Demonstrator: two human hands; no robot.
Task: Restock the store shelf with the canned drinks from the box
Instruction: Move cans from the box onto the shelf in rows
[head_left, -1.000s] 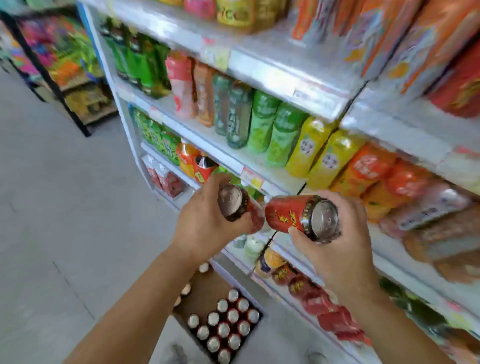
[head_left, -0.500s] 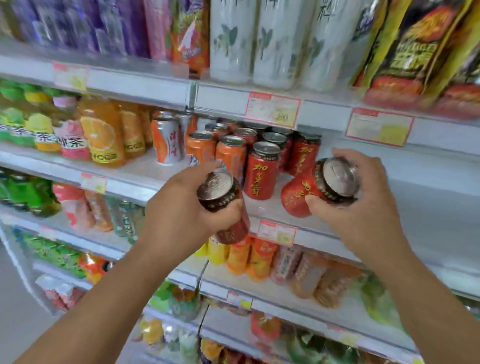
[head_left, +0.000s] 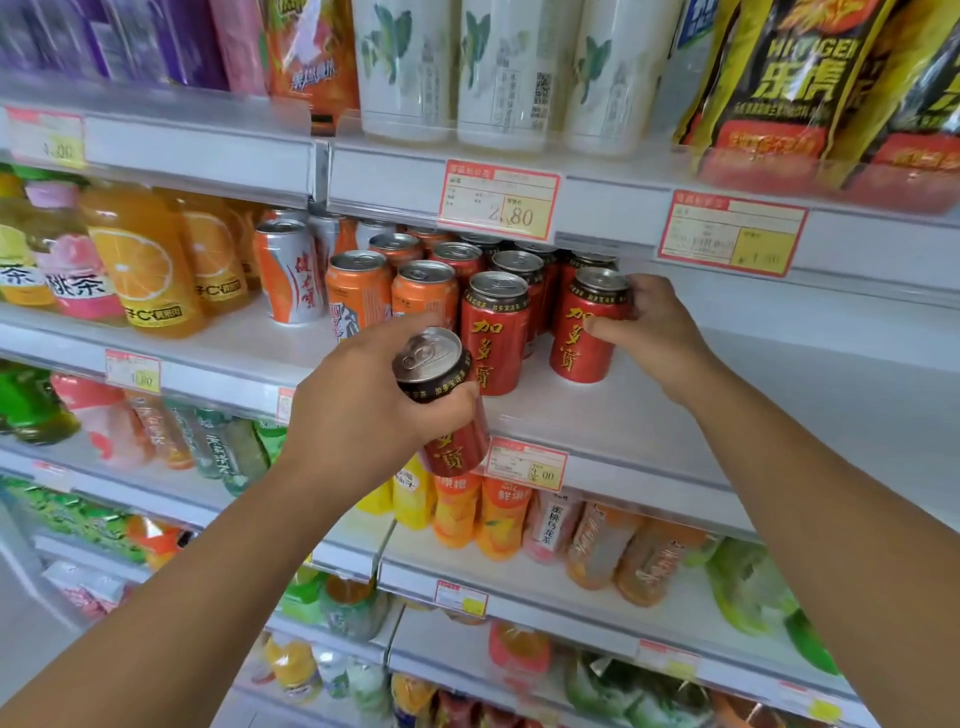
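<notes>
My right hand (head_left: 655, 332) grips a red can with gold lettering (head_left: 584, 332) that stands upright on the white shelf (head_left: 649, 415), just right of a row of like red cans (head_left: 496, 332). In front of the shelf edge, my left hand (head_left: 358, 410) holds a second red can (head_left: 441, 400), tilted with its silver top toward me. The box is out of view.
Orange cans (head_left: 358, 291) and orange juice bottles (head_left: 140, 260) stand to the left on the same shelf. To the right of my right hand the shelf is bare. Price tags (head_left: 498, 200) line the shelf edges. Bottles fill the shelves below, cartons and bags the one above.
My view rose from the floor box to the can shelf. My right hand moved forward and set its can upright beside the red row. My left hand kept its can near the shelf edge.
</notes>
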